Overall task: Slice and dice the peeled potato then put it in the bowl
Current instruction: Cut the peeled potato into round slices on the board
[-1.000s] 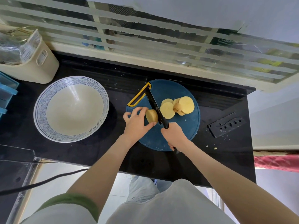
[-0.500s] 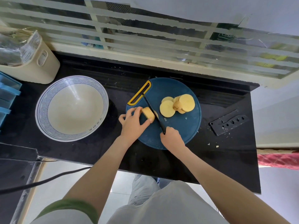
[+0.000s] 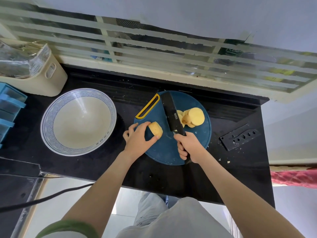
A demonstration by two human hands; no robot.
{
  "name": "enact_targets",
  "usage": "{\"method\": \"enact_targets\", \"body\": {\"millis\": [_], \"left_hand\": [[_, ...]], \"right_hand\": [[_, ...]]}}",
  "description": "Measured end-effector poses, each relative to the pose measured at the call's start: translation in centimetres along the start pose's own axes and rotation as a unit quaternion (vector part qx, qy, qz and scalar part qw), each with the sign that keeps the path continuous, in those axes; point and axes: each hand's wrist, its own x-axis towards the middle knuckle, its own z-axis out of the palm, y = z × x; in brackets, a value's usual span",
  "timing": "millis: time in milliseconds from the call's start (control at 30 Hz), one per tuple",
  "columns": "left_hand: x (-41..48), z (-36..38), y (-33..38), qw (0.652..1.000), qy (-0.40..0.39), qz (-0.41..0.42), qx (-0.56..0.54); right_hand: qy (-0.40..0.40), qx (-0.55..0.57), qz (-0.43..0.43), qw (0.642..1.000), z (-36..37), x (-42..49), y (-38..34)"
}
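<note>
Shows no legible text. Blue characters at five o'clock on the bowl (image 3: 102, 142) rim and a stamp on the knife (image 3: 172, 113): unreadable.

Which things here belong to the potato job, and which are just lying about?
In the job: potato piece in left hand; knife in right hand; slices; cutting board; bowl.
Lying about: knife sheath; beige bin; blue drawers; cable.

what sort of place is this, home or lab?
Most likely a home kitchen: a black counter under a window, a round cutting board with potato slices and a knife, a patterned bowl beside it.
</note>
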Motion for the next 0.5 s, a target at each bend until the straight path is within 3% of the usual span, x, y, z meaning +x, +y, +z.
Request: {"method": "enact_targets", "body": {"millis": [167,300,367,433,500], "left_hand": [[-0.3,-0.6,-1.6,0.999,-0.013,0.029,0.025],[-0.4,-0.3,-2.7,0.991,-0.040,0.046,0.120],[-0.3,-0.6,-2.0,0.993,-0.017,0.051,0.102],[0.1,-1.2,-0.5,0.993,0.056,0.076,0.071],[0.9,-1.9,1.3,0.979,0.148,0.126,0.067]], "right_hand": [[-0.063,0.115,0.040,0.991,-2.4,-0.7,-1.0],[-0.054,0.093,0.043,0.993,-2.8,-0.8,-0.9],[-0.011,0.013,0.022,1.000,-2.6,-0.7,-0.8],[0.047,-0.129,-0.017,0.990,-2.3,-0.7,-0.9],[0.110,-0.304,-0.062,0.944,-2.4,-0.8,-1.2]]}}
